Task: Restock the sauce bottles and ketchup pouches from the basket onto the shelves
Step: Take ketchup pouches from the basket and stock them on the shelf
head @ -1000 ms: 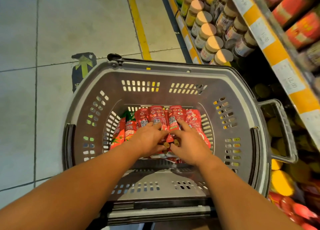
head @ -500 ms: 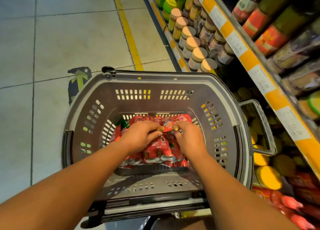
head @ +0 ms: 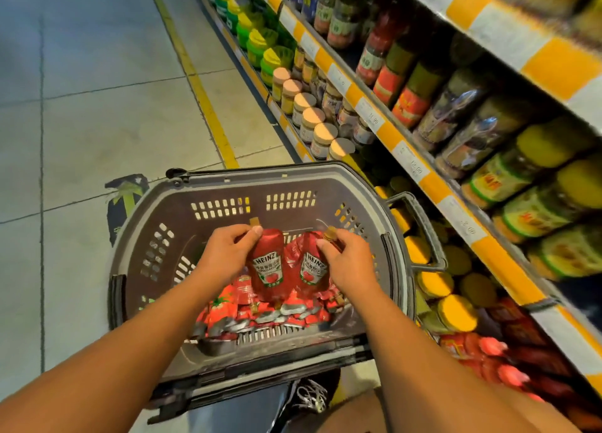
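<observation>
1. The left hand [head: 224, 257] pinches the neck of a red pouch [head: 267, 270] just under its tan cap [head: 254, 221], thumb and fingers curled round it. The pouch hangs upright over the basket [head: 156, 237], label facing the camera.
2. The right hand [head: 347, 263] grips a second pouch [head: 311, 266] the same way, fingers closed round the neck by its cap [head: 330, 232]. This pouch tilts a little, its top leaning right.
3. The two held pouches hang side by side, close together, above the pile; whether they touch each other cannot be told.
4. More red pouches [head: 260, 312] lie in a heap on the basket floor, mostly toward the near wall.
5. The grey basket sits on the tiled floor [head: 97, 123] beside the shelves [head: 433, 185], its side handle [head: 420, 227] toward them.
6. The shelves on the right hold jars [head: 312, 120] with tan lids, green-capped tubs farther off, and yellow-lidded jars [head: 456, 312] lower down.
7. Red packs [head: 482, 351] sit on the lowest shelf, near the right forearm.
8. A yellow line [head: 202, 90] runs along the floor parallel to the shelf base.
9. A dark shoe [head: 309, 397] shows below the basket.
</observation>
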Tool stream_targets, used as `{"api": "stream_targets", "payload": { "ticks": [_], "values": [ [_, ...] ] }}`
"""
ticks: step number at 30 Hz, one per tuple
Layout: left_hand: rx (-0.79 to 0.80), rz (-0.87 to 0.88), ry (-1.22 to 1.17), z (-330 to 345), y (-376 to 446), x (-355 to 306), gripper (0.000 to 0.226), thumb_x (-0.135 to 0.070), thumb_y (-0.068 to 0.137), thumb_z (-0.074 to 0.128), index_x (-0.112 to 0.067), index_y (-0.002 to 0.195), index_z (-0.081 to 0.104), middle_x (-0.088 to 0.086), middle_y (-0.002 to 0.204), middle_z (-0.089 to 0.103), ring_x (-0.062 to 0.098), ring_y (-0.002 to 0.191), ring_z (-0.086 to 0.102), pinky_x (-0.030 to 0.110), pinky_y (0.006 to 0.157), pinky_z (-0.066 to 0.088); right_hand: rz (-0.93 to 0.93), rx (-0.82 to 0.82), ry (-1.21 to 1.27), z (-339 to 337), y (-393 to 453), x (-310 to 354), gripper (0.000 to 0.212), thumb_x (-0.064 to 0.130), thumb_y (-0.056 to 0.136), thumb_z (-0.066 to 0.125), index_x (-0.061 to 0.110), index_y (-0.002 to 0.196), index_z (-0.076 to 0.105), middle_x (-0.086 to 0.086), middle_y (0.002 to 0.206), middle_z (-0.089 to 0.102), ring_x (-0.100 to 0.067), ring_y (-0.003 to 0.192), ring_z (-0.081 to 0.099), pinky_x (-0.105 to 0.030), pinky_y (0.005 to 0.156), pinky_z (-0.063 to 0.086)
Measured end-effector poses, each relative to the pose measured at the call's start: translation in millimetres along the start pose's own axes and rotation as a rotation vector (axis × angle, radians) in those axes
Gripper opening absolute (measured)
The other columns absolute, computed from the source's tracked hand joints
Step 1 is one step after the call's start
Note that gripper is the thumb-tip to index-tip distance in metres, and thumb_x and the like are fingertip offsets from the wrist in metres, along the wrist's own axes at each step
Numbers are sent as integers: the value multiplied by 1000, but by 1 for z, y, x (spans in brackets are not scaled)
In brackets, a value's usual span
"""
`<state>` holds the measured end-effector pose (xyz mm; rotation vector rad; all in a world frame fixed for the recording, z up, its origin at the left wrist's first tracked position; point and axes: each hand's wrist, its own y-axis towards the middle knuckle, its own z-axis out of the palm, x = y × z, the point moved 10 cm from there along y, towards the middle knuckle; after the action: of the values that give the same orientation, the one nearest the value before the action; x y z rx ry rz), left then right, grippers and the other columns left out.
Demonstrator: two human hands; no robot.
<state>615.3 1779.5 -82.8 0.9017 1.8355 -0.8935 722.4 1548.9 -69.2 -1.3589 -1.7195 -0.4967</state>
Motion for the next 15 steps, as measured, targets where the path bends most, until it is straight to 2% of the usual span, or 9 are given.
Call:
{"api": "stream_targets", "payload": {
  "ticks": [2, 3, 5, 6, 8, 10, 13, 15],
  "values": [
    [12, 25, -6, -3, -5, -18, 34, -38, 103, 60, -20, 79, 75, 1, 71, 69, 10, 65, 60, 28, 56, 47, 22, -42, 38, -21, -7, 2, 15, 30, 99, 69, 16, 96, 73, 4, 88, 72, -15, 84, 68, -30, 74, 55],
    [13, 41, -4, -6, -8, -28, 35, -39, 103, 60, -19, 79, 75, 2, 71, 70, 10, 65, 60, 31, 60, 48, 23, -65, 55, -32, -11, 5, 15, 30, 99, 68, 17, 93, 72, 2, 87, 71, -12, 81, 67, -23, 69, 54],
    [27, 52, -11, -9, -14, -49, 35, -41, 103, 59, -19, 83, 77, 4, 77, 74, 16, 72, 66, 41, 71, 53, 12, -114, 98, -52, -23, 13, 17, 26, 100, 68, 18, 85, 68, 1, 81, 69, -1, 70, 62, -12, 56, 44],
    [36, 52, -12, -10, -18, -58, 35, -44, 102, 58, -21, 85, 78, 4, 80, 75, 22, 77, 70, 47, 77, 56, 7, -137, 128, -61, -29, 16, 18, 24, 100, 67, 18, 83, 68, 2, 79, 69, 1, 68, 62, -11, 55, 44],
    [50, 72, -7, -10, -27, -82, 33, -46, 102, 58, -25, 86, 78, 2, 82, 76, 31, 84, 72, 53, 82, 57, 5, -181, 172, -79, -42, 22, 16, 25, 100, 68, 16, 87, 70, 4, 81, 71, 2, 69, 64, -14, 57, 47],
    [58, 113, -7, -8, -39, -108, 32, -44, 102, 59, -26, 85, 78, 3, 81, 76, 33, 85, 71, 52, 80, 57, 11, -226, 208, -94, -54, 23, 16, 27, 99, 68, 16, 88, 71, 4, 82, 72, 2, 70, 65, -15, 58, 49],
    [70, 153, -19, -3, -57, -141, 32, -44, 101, 59, -23, 88, 79, 0, 81, 76, 17, 76, 72, 38, 67, 55, -9, -288, 268, -116, -74, 28, 19, 29, 99, 68, 16, 86, 71, 1, 81, 74, -5, 75, 70, -31, 66, 59],
    [67, 180, -4, -1, -67, -158, 32, -47, 100, 60, -24, 90, 79, 0, 82, 76, 15, 76, 70, 33, 68, 52, -7, -349, 302, -131, -88, 26, 26, 32, 98, 69, 14, 80, 68, 1, 76, 73, -10, 72, 69, -38, 64, 58]
  ]
}}
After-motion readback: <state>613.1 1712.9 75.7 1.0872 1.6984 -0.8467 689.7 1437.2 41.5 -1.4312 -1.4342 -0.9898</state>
